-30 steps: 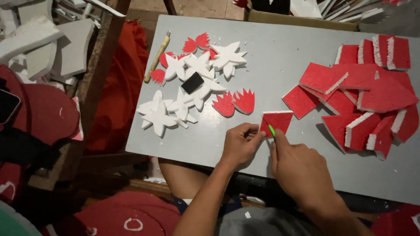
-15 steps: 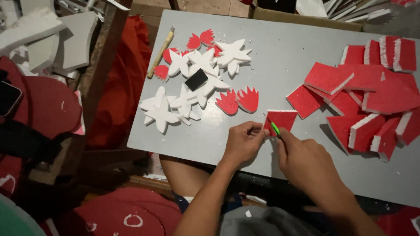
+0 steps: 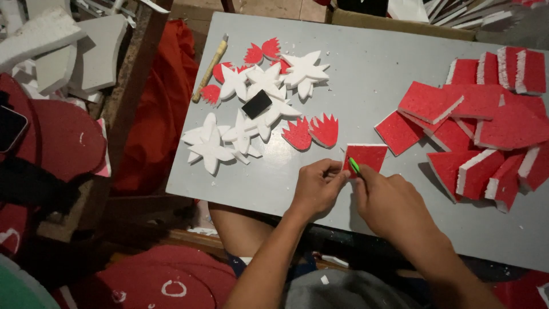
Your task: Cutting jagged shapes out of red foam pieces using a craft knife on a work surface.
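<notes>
While the left hand point(image 3: 316, 186) pinches the near-left edge of a red-faced foam square point(image 3: 366, 157) lying flat on the grey desk point(image 3: 372, 97), the right hand point(image 3: 392, 203) is closed around a small green-handled cutter point(image 3: 354, 165), its tip set down at that same left edge of the square. So both hands are gripping: one steadies the piece, the other works the tool.

By the look of it, this is the cutting step, right at its start. The square shows whole, corners intact, with no shape yet freed from it.

Look left across the desk and you see what such pieces become: two red flame-like cut-outs point(image 3: 313, 131) sit just beside the square, and beyond them a cluster of white star shapes point(image 3: 251, 109) overlaps, with a small black block point(image 3: 257, 104) resting on top. A wooden-handled tool point(image 3: 209, 68) lies at the far left edge. Off to the right, a heap of uncut red-and-white foam blocks point(image 3: 486, 120) waits, well apart from the hands.

My judgement on the next move: the blade needs a firm, steady draw along the outline, with the left fingers holding the foam from sliding and staying clear of the blade's path. Foam crumbles easily, so a jerky cut would likely tear the edge. Whether the blade has bitten in yet, I cannot tell.
</notes>
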